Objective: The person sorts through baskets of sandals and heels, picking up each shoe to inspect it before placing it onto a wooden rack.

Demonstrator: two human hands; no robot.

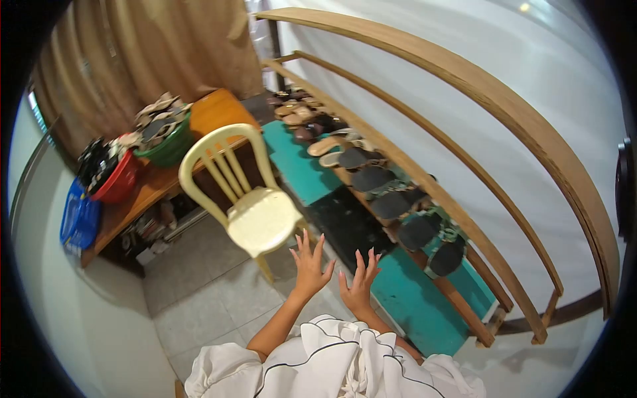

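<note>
My left hand (310, 266) is raised in front of me with its fingers spread and nothing in it. Beside it, my right hand (359, 280) is also held up, fingers apart and holding nothing. The two hands do not touch each other. Beyond my left hand stands a cream plastic chair (263, 221) with a slatted back. To the right of my right hand, pairs of sandals sit on a wooden rack; the nearest green-strapped sandal (446, 257) is at its near end.
The wooden rack (458, 182) runs along the white wall above teal boards (418, 302) and a black board (352, 225). At left, a wooden table (222, 109) bears a green basin (169, 149), a red basin (121, 182) and a blue basket (79, 219). Footwear fills the green and red basins.
</note>
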